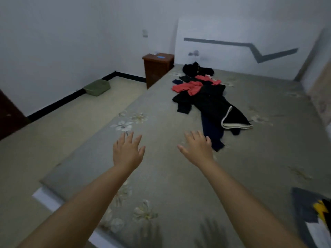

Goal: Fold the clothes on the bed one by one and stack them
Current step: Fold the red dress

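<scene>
A loose heap of clothes lies on the far half of the grey flowered bed: black garments, red ones and a black piece with a white trim. A dark blue garment trails from the heap toward me. Both my arms stretch out over the bed. My left hand hovers with fingers spread and holds nothing. My right hand is also spread and empty, its fingertips just short of the dark blue garment.
A brown bedside cabinet stands at the bed's far left corner. A green basket sits on the floor by the wall. A white headboard backs the bed. A dark item with a yellow mark lies at the near right.
</scene>
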